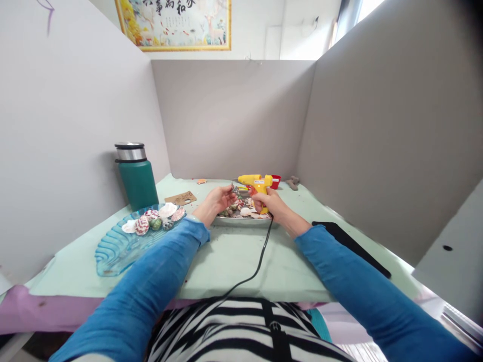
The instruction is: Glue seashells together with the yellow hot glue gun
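Note:
My right hand (267,202) is wrapped round the handle of a yellow hot glue gun (258,181), its nozzle facing left and its black cord (262,256) running down toward my lap. Opposite the nozzle, my left hand (219,201) pinches a small, dark, mottled shell (236,190) between its fingertips. Below both hands lies a shallow metal tray (241,222) with many small shells (245,211) in it. The hands partly hide the tray.
On the left, a blue glass dish (116,251) bears several shells, with a green bottle (138,181) behind it and a brown card (181,198) nearby. A red container (275,181) stands behind the glue gun. At the right lies a flat black object (350,246). Grey partitions (234,115) surround the table.

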`<state>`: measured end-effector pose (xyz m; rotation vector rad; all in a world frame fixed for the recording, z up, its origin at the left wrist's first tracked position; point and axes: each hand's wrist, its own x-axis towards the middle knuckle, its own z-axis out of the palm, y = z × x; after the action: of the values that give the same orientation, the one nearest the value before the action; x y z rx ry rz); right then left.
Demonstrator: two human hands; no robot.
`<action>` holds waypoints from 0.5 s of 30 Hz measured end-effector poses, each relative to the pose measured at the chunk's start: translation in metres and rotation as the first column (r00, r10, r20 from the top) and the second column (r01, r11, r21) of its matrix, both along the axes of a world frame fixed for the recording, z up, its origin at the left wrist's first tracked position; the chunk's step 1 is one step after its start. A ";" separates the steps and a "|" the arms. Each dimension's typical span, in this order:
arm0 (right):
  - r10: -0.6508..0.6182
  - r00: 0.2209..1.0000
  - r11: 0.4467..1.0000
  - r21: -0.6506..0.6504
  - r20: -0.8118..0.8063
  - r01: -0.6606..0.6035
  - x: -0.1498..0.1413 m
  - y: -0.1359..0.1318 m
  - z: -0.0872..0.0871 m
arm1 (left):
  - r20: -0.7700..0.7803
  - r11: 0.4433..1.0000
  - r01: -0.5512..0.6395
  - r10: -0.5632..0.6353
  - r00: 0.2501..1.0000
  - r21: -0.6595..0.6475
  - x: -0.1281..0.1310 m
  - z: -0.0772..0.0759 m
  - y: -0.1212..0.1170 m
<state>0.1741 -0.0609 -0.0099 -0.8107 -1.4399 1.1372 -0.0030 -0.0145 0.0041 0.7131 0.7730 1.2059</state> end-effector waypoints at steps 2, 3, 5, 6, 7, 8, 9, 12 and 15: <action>0.004 1.000 1.000 -0.003 0.007 -0.004 0.000 0.000 -0.001 | 0.003 1.000 0.001 -0.001 1.000 0.009 0.000 -0.001 0.001; -0.001 1.000 1.000 -0.005 0.017 0.001 -0.001 0.001 -0.002 | 0.005 1.000 0.001 -0.001 1.000 0.014 -0.001 -0.001 0.001; -0.010 0.999 1.000 -0.005 0.039 0.011 -0.001 0.001 -0.002 | 0.009 1.000 0.003 -0.003 1.000 0.022 -0.001 -0.001 0.001; -0.009 0.999 1.000 -0.002 0.048 0.009 -0.001 0.001 -0.003 | 0.011 1.000 0.002 -0.003 1.000 0.022 -0.001 -0.001 0.001; -0.003 0.998 1.000 0.001 0.056 0.003 -0.001 0.001 -0.003 | 0.015 1.000 0.001 -0.001 1.000 0.022 -0.001 0.000 0.000; 0.003 0.998 1.000 0.003 0.059 -0.004 -0.001 0.001 -0.003 | 0.020 1.000 -0.001 0.001 1.000 0.022 0.000 0.000 0.000; 0.009 0.998 1.000 0.003 0.057 -0.009 -0.001 0.001 -0.002 | 0.024 1.000 -0.002 0.002 1.000 0.021 0.000 0.001 -0.001; 0.003 0.999 1.000 -0.002 0.040 -0.003 0.000 0.001 -0.003 | 0.026 1.000 0.002 -0.003 1.000 0.030 0.000 0.002 -0.003; -0.019 0.999 1.000 0.010 0.032 0.018 0.000 0.003 -0.003 | 0.013 0.999 0.012 -0.012 1.000 0.033 0.000 0.002 -0.004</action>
<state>0.1740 -0.0581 -0.0133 -0.8374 -1.4607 1.1070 -0.0031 -0.0182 0.0059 0.7352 0.7391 1.2137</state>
